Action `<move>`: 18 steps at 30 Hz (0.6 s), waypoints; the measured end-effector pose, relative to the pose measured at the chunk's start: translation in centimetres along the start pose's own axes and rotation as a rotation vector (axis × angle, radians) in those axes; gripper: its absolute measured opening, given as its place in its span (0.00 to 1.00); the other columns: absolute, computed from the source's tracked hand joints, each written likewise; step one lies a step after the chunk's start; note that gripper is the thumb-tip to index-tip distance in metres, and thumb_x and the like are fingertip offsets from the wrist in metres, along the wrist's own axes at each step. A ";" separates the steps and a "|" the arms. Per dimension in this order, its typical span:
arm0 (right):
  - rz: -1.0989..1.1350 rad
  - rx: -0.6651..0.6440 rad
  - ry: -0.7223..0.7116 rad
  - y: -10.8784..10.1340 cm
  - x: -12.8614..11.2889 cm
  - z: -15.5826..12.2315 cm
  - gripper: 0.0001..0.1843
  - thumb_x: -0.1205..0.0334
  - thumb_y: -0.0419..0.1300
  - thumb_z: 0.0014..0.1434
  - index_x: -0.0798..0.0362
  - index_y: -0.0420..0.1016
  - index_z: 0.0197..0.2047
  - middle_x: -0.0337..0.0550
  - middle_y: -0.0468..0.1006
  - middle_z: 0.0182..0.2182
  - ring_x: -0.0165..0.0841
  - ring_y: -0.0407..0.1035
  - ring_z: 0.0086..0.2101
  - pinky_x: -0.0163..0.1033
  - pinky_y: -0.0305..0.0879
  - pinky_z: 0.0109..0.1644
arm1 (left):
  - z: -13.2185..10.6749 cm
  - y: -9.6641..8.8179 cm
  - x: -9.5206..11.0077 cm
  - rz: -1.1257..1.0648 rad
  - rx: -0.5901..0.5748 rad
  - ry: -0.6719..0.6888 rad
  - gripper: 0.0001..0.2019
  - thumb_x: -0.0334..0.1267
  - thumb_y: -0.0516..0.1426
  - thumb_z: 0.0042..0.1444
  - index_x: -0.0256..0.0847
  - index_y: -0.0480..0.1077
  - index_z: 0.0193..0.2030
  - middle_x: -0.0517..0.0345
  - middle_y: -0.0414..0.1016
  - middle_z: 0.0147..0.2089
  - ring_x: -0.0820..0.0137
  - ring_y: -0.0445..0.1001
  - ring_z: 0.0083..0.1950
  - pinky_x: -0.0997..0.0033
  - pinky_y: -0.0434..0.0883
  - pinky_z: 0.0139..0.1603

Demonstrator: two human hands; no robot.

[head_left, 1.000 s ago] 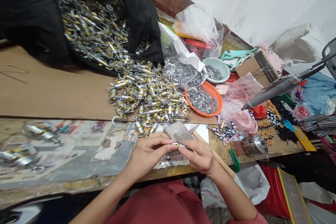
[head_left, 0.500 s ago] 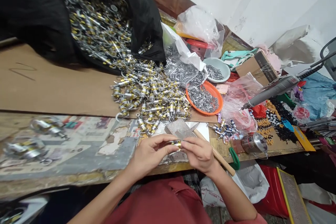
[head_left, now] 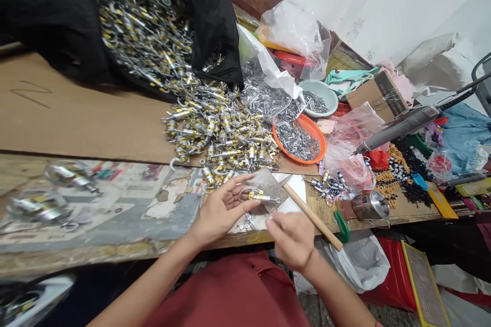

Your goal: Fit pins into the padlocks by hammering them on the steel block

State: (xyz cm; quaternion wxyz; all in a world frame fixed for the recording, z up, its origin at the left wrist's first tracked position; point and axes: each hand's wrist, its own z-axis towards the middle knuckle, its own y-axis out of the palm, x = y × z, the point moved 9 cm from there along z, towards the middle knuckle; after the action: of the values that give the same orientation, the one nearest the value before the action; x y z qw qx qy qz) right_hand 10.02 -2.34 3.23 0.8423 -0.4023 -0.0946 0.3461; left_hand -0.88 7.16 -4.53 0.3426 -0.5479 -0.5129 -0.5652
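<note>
My left hand (head_left: 220,209) holds a small silver cylinder with yellow bands (head_left: 260,195) between thumb and fingers. A curved hook shows at its left end and a little ring at its right. My right hand (head_left: 293,237) is apart from it, just to the right, fingers curled in; what they hold, if anything, is hidden. Behind both hands lies a grey metal block (head_left: 268,181) on white paper. A hammer's wooden handle (head_left: 312,217) slants past my right hand. Tiny silver parts (head_left: 248,222) lie under my left hand. A big heap of similar hooked cylinders (head_left: 226,135) is beyond.
A black bag (head_left: 217,25) spills the heap onto cardboard (head_left: 76,122). An orange dish (head_left: 323,150) and a pale bowl (head_left: 332,97) hold small metal parts. At right are a grey pen-like tool (head_left: 399,130), blue-banded pieces (head_left: 330,184), a metal pot (head_left: 370,207) and a green clamp-like piece (head_left: 341,227).
My right hand has come off the hooked cylinder and moved down and right. My left hand's fingers have opened out around the cylinder, and its hook and ring now show.
</note>
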 end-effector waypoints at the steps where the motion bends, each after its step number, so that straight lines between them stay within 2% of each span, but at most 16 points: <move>1: -0.029 -0.063 -0.038 0.9 -0.9 -0.5 0.17 0.72 0.49 0.58 0.54 0.70 0.49 0.50 0.77 0.39 0.35 0.71 0.33 0.39 0.67 0.33 | 0.1 -0.2 0.1 -0.009 0.013 0.007 0.29 0.41 0.64 0.42 0.37 0.65 0.53 0.54 0.77 0.36 0.64 0.76 0.39 0.63 0.75 0.43; 3: -0.082 -0.247 0.005 3.3 -1.3 -1.3 0.16 0.74 0.48 0.58 0.58 0.70 0.46 0.50 0.77 0.34 0.35 0.69 0.31 0.39 0.66 0.30 | 0.2 -0.4 0.2 -0.020 0.021 0.016 0.30 0.40 0.64 0.43 0.37 0.64 0.54 0.55 0.76 0.34 0.65 0.76 0.38 0.64 0.74 0.41; 6: -0.183 -0.517 0.150 6.9 -0.8 -2.2 0.10 0.75 0.52 0.54 0.56 0.71 0.38 0.46 0.74 0.29 0.36 0.68 0.29 0.39 0.65 0.28 | 0.1 0.1 0.0 -0.028 -0.023 0.009 0.30 0.40 0.63 0.44 0.36 0.63 0.55 0.56 0.76 0.34 0.66 0.75 0.38 0.65 0.73 0.41; 9: -0.226 -0.681 0.220 8.8 -0.5 -2.3 0.09 0.72 0.58 0.50 0.57 0.70 0.37 0.46 0.73 0.30 0.37 0.67 0.29 0.39 0.64 0.26 | -0.1 0.8 -0.6 -0.052 -0.071 -0.022 0.29 0.39 0.63 0.44 0.37 0.62 0.55 0.55 0.76 0.36 0.66 0.75 0.39 0.65 0.72 0.44; 12: -0.238 -0.692 0.236 8.8 -0.5 -1.9 0.18 0.71 0.59 0.49 0.60 0.67 0.45 0.50 0.72 0.35 0.38 0.67 0.31 0.39 0.65 0.26 | -0.3 1.1 -1.1 -0.067 -0.092 -0.049 0.29 0.39 0.63 0.44 0.37 0.62 0.54 0.54 0.76 0.37 0.65 0.75 0.40 0.64 0.72 0.45; 14: -0.210 -0.660 0.211 8.2 -0.7 -1.8 0.16 0.72 0.56 0.50 0.58 0.68 0.44 0.49 0.72 0.35 0.37 0.67 0.31 0.38 0.65 0.27 | -0.4 1.2 -1.2 -0.062 -0.103 -0.064 0.29 0.39 0.63 0.44 0.37 0.62 0.54 0.56 0.75 0.35 0.65 0.75 0.38 0.65 0.72 0.43; 16: -0.111 -0.576 0.134 6.9 -1.4 -1.7 0.11 0.73 0.52 0.53 0.56 0.69 0.39 0.46 0.72 0.31 0.36 0.67 0.30 0.37 0.65 0.28 | -0.4 1.3 -1.2 -0.055 -0.115 -0.076 0.29 0.38 0.63 0.43 0.36 0.62 0.54 0.57 0.75 0.33 0.66 0.75 0.37 0.66 0.72 0.42; 18: 0.045 -0.412 0.055 4.4 -2.0 -1.3 0.12 0.73 0.48 0.55 0.55 0.70 0.38 0.46 0.73 0.29 0.34 0.68 0.30 0.37 0.67 0.30 | -0.5 1.4 -1.3 -0.045 -0.129 -0.091 0.29 0.38 0.63 0.43 0.36 0.62 0.54 0.57 0.75 0.32 0.66 0.75 0.36 0.67 0.72 0.40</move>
State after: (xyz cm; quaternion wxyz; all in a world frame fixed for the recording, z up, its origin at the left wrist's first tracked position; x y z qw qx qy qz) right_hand 6.88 -2.56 -0.71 0.7366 -0.5773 -0.1312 0.3270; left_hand 0.56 6.08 -5.40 0.2701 -0.5823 -0.5024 -0.5793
